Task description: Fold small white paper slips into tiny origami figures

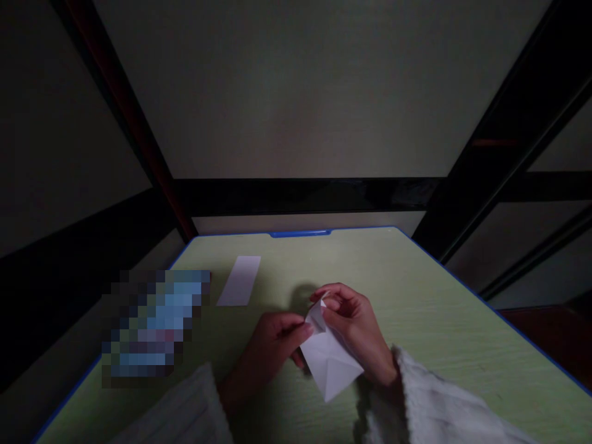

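Observation:
A folded white paper [330, 361] with creases is held just above the pale green table [416, 308]. My left hand [271, 351] pinches its upper left edge with fingers closed. My right hand [358, 330] curls round the paper's top corner from the right, fingers pressed on it. Both wrists wear white fuzzy sleeves.
A narrow white paper strip [240, 280] lies flat on the table behind my hands. A blurred-out bluish object [155, 324] sits at the left. The table has a blue rim [300, 233]. Dark frame bars [300, 196] and a wall stand behind it.

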The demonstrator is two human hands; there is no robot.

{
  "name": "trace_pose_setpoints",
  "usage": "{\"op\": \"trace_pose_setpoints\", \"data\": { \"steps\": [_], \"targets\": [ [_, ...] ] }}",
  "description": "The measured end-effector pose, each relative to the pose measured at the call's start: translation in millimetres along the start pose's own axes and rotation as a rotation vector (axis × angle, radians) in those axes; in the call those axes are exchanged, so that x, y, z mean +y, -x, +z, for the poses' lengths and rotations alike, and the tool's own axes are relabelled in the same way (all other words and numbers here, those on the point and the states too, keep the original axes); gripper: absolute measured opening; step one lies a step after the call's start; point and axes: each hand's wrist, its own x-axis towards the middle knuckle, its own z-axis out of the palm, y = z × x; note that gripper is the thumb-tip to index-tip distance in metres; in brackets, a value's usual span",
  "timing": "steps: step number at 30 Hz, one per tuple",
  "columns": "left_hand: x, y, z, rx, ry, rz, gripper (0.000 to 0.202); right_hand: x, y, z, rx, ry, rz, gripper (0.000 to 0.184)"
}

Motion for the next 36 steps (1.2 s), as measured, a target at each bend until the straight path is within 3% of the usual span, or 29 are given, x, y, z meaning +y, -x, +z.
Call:
{"op": "trace_pose_setpoints", "data": {
  "steps": [9,15,25,36],
  "targets": [
    [2.5,-1.1,-4.2,0.138,-0.006,0.060,0.020,0.5,1.1,4.0,-0.108,-0.180,0.157,0.019],
    [2.6,2.1,-4.8,0.101,-0.016,0.065,0.020,-0.7,1.5,3.9,-0.106,-0.096,0.233,0.024],
    [-1.0,-0.8,-4.6,0.051,0.028,0.087,0.019,-1.3,1.5,3.9,-0.082,-0.028,0.215,0.027],
    [0.1,-1.6,-4.3,0.078,0.076,0.044,0.027,-1.2,1.1,3.8,-0.073,-0.040,0.211,0.022]
  ]
}}
